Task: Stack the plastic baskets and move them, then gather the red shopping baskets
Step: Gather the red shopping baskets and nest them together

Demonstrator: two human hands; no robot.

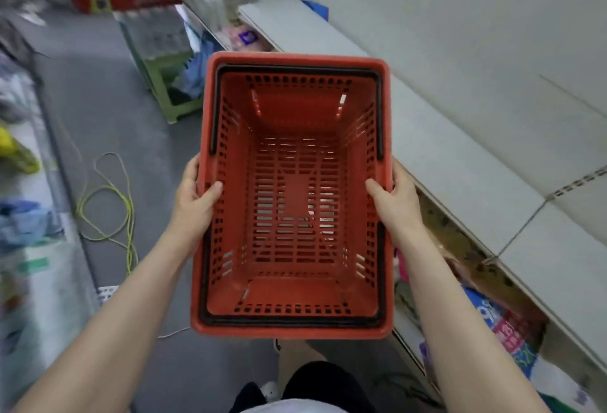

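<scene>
Gripping the red shopping basket (295, 196) by both long rims, my left hand (193, 196) and right hand (395, 199) hold it beside the white shelf (460, 150).

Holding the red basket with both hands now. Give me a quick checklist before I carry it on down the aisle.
1. Left hand gripping the red basket on its left rim, thumb inside: ok.
2. Right hand gripping the right rim, thumb inside: ok.
3. Basket empty, nothing to spill: ok.
4. Black handles folded down along the rim, not dangling: ok.
5. Floor path: a yellow-green cord loops on the floor to the left and a green stool stands ahead: not ok, steer around them.
6. Other red baskets to gather: cannot tell, none in view.
</scene>
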